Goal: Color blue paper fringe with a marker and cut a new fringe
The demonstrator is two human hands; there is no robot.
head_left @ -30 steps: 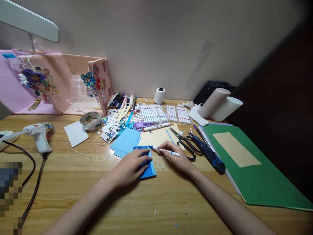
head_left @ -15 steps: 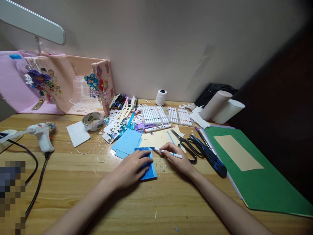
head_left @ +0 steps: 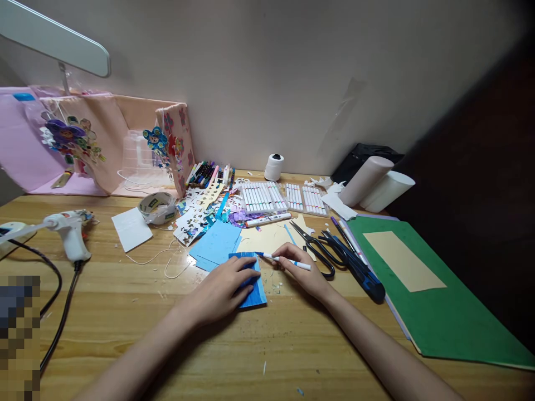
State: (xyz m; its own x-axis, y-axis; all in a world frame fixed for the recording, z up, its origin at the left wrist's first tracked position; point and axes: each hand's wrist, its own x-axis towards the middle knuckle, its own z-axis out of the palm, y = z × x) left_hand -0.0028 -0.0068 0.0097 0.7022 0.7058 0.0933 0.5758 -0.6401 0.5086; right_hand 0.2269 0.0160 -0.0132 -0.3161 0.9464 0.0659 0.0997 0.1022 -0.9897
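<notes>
My left hand point(head_left: 229, 284) lies flat with fingers spread, pressing a small blue sheet point(head_left: 256, 298) onto the table. Most of that sheet is dark blue, with a lighter strip along its right side. Between the thumb and fingers of my right hand point(head_left: 305, 273) is a white marker point(head_left: 300, 265) with a blue end cap. Its dark blue tip points left and meets the sheet's upper right corner. Just behind the sheet lie several light blue sheets point(head_left: 215, 242). Part of the dark blue sheet is hidden under my left fingers.
Scissors point(head_left: 315, 245) and a dark blue-black tool point(head_left: 359, 267) lie right of my right hand, beside a green board point(head_left: 451, 312). Marker trays point(head_left: 261, 197) and paper scraps point(head_left: 196, 217) are behind. Left are a tape roll point(head_left: 156, 208) and a glue gun point(head_left: 73, 236).
The view has shifted slightly, so everything sits a little further left. Both hands keep nearly the same pose, and the marker tip stays at the sheet's upper right corner.
</notes>
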